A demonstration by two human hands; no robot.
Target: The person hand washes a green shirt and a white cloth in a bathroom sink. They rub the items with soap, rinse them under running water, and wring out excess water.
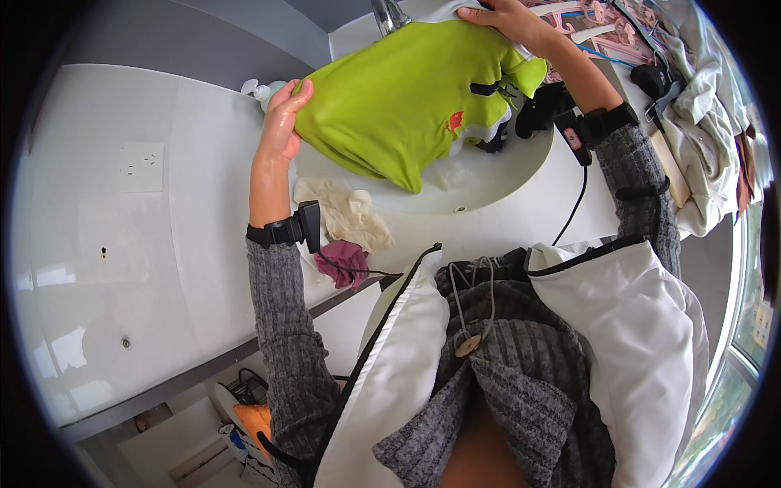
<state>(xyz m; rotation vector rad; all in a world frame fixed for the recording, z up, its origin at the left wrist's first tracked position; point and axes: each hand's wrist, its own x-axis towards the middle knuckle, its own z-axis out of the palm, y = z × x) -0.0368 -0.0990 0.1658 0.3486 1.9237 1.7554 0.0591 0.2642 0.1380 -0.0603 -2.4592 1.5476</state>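
Note:
A lime-green garment [390,104] with white edging and a small red mark is stretched between my two hands above a white oval washbasin [518,183]. My left hand [285,116], wet, grips its left end. At the upper right, my right hand [503,18] grasps the white-edged part near the chrome faucet [389,17]. Water with some foam lies in the basin, partly hidden by the garment. Black cloth [540,113] hangs at the basin's right side. A cream cloth [348,213] and a crumpled purple cloth [343,262] rest on the counter below my left hand.
Pink and white hangers [601,27] are heaped at the upper right. Pale clothing [701,134] lies along the right side of the counter, near a window. A pump bottle [262,91] stands behind my left hand. Cables run from both wrist straps.

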